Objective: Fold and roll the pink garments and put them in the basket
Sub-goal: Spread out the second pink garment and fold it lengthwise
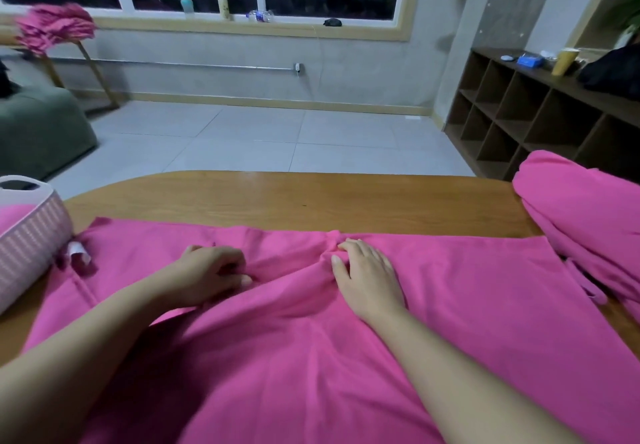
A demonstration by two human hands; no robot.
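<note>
Pink garment (346,357) is lying spread over the wooden table (277,198) under both hands. Left hand (211,272) is pinching its cloth with curled fingers; right hand (367,270) is pressing flat, bunching a fold. One basket (31,239) is sitting left, one garment pile (585,215) right.

Garment (346,357) solid hot pink; basket (27,236) pale pink, ribbed stripes; table (277,198) honey-brown wood grain

Basket (31,236) blocks left; far table (277,198) apparently bare.
</note>
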